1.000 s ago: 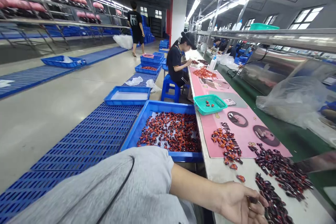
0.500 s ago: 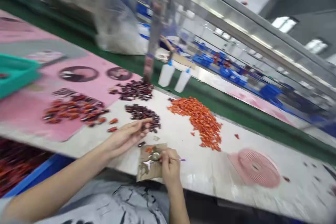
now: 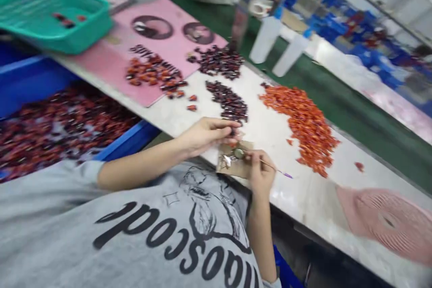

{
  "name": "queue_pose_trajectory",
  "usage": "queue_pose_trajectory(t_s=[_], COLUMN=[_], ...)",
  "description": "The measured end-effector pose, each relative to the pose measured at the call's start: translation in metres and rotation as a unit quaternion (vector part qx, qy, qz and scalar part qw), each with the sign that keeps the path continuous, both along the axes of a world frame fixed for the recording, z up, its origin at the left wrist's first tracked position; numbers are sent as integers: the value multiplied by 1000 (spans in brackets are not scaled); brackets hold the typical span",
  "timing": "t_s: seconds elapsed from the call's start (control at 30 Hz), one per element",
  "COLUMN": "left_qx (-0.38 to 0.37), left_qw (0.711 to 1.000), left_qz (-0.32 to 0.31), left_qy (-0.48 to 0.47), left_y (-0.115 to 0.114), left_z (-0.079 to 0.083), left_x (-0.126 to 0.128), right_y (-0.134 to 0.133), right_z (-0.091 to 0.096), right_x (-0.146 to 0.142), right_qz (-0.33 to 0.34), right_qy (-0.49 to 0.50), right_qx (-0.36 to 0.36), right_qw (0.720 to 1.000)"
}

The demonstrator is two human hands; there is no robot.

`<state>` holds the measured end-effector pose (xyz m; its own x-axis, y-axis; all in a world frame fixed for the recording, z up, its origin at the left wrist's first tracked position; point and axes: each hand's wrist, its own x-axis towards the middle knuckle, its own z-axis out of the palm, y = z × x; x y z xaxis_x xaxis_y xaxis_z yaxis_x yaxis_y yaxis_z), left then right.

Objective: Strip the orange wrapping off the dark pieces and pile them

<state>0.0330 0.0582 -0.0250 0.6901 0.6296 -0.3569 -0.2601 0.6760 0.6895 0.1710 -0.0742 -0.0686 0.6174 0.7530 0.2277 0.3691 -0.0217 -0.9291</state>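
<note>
My left hand (image 3: 208, 137) is closed, fingertips pinched on a small dark piece (image 3: 232, 131) above the edge of a brown cardboard piece (image 3: 241, 170). On the cardboard sit a small round greenish cap (image 3: 239, 153), a white scrap and an orange bit. My right hand (image 3: 262, 173) grips a thin brush (image 3: 275, 168) with a purple end; its working tip points toward the cap but is blurred. Beyond my left hand lies a pile of dark pieces (image 3: 229, 103). An orange pile (image 3: 308, 130) is spread to the right.
Orange-and-dark pieces (image 3: 153, 72) lie on a pink sheet (image 3: 118, 69) beside a green basket (image 3: 89, 31). A blue bin (image 3: 111, 144) full of red pieces stands at left. Two white bottles (image 3: 266, 38) are at the back near a post (image 3: 241, 18). A pink fan-like disc (image 3: 394, 220) is at right.
My view has tilted down and left, showing more of the shirt and bin. My left hand has come from the dark pile to near the cardboard, closer to my right hand.
</note>
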Motion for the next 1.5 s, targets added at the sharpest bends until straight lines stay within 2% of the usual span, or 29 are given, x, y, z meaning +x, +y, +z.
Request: queue_pose_trajectory(t_s=[0.2, 0.33, 0.47, 0.57, 0.73, 0.87, 1.03, 1.13, 1.3, 1.5], left_qx=[53, 80, 112, 153, 239, 202, 122, 139, 193, 164], left_qw=[998, 996, 993, 987, 958, 951, 972, 976, 978, 985], left_qz=[9, 5, -6, -50, -160, -225, -196, -169, -80, -46], left_qy=[-25, -43, -26, -13, 19, 62, 30, 14, 19, -4], left_y=[1, 0, 9, 19, 37, 43, 42, 41, 34, 22], left_z=[-21, -26, -26, -23, -12, -5, -5, -7, -13, -23], left_x=[-11, -9, -10, -20, -42, -52, -54, -51, -41, -29], right_y=[7, 7, 9, 9, 8, 8, 8, 8, 7, 7], right_z=[1, 2, 3, 3, 3, 4, 4, 2, 0, -1], right_x=[6, 2, 0, 0, -2, -2, -2, -2, 0, 1], right_qz=[-61, -83, -91, -73, -47, -35, -31, -26, -12, 12], right_qy=[18, 23, 23, 4, -56, -53, -58, -62, -88, -104], right_qx=[47, 39, 16, -16, -40, -29, -36, -34, -27, 0], right_qw=[997, 996, 995, 997, 997, 998, 997, 997, 996, 994])
